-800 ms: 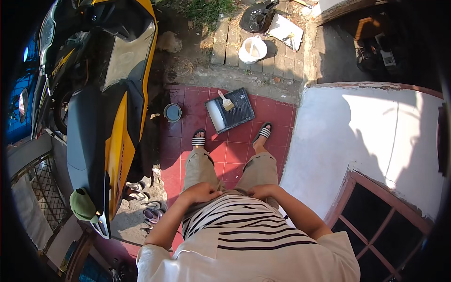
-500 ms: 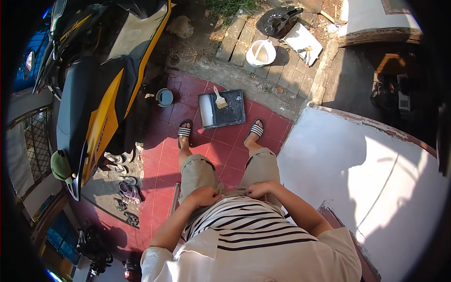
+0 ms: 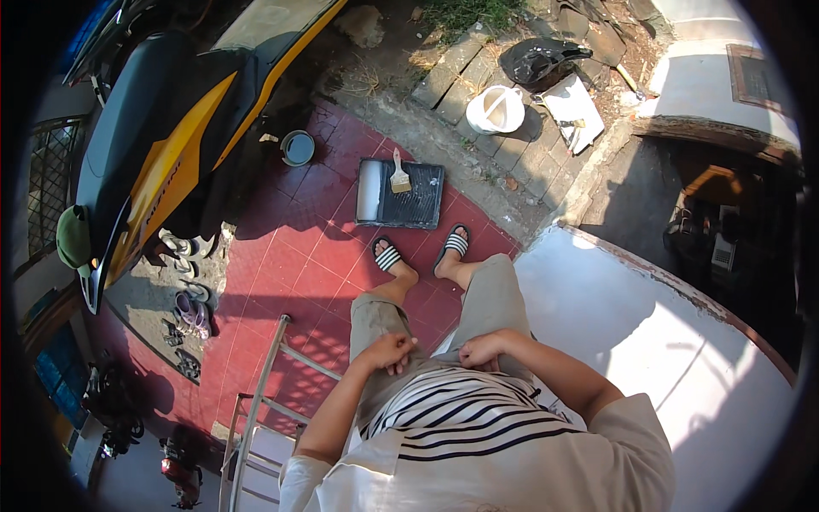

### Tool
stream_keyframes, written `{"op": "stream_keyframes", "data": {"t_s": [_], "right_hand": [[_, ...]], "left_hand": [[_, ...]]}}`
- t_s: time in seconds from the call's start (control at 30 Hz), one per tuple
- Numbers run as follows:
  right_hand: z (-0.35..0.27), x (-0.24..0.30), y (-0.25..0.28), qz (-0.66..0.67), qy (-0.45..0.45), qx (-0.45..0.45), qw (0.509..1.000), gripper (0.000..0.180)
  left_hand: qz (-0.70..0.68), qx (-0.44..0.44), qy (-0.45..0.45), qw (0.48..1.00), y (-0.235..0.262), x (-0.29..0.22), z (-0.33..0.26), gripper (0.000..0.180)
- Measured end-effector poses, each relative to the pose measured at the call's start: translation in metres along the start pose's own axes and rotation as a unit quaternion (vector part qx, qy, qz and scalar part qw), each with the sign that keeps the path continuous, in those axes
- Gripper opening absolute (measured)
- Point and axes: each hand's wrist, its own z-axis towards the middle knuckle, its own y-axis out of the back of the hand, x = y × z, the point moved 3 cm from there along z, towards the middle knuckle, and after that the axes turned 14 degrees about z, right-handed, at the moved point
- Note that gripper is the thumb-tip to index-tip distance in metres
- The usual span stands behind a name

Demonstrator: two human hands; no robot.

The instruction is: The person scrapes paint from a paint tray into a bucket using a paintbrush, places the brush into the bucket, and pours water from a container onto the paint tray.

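My left hand [image 3: 389, 352] hangs over the left thigh of my khaki shorts [image 3: 493, 300]. Its fingers are curled in, and nothing shows in them. Close to the hem of my striped shirt [image 3: 461, 401], my right hand [image 3: 483, 350] is closed on the front of the shorts; its fingertips are partly hidden. Beyond my striped slides [image 3: 386, 254] lies a black paint tray [image 3: 415, 205] with white paint in its left part. A flat paintbrush [image 3: 400, 177] with a pale handle rests across the ribbed part of that tray.
A metal ladder [image 3: 258, 401] stands at my left. A small paint pail [image 3: 298, 148] sits near the yellow-and-black motorbike [image 3: 171, 183]. Farther off are a white bucket [image 3: 496, 111] and a black bag [image 3: 537, 64]. Shoes [image 3: 193, 314] line the left; a white low wall [image 3: 589, 290] is at right.
My feet have come closer together and turned, and my view has swung. The left hand has lifted off the shirt hem. More of the ladder shows at left.
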Motion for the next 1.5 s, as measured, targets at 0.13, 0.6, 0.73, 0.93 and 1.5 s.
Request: {"op": "stream_keyframes", "data": {"t_s": [0.13,0.6,0.73,0.93,1.5], "right_hand": [[-0.001,0.029,0.042,-0.018,0.010,-0.019,1.000,0.034],[-0.119,0.121,0.573,0.163,0.405,-0.813,0.385,0.091],[-0.141,0.174,0.634,0.235,0.342,-0.838,0.353,0.122],[-0.134,0.126,0.695,0.292,0.304,-0.825,0.376,0.104],[-0.087,0.051,0.767,0.458,0.537,-0.470,0.530,0.047]], "left_hand": [[-0.125,-0.143,-0.014,0.982,0.030,0.030,0.047,0.038],[-0.359,-0.326,-0.062,0.872,0.174,0.068,0.326,0.027],[-0.381,-0.347,-0.116,0.849,0.240,0.060,0.358,0.027],[-0.474,-0.390,-0.300,0.730,0.299,0.022,0.333,0.025],[-0.513,-0.355,-0.251,0.740,0.271,0.056,0.369,0.023]]}}
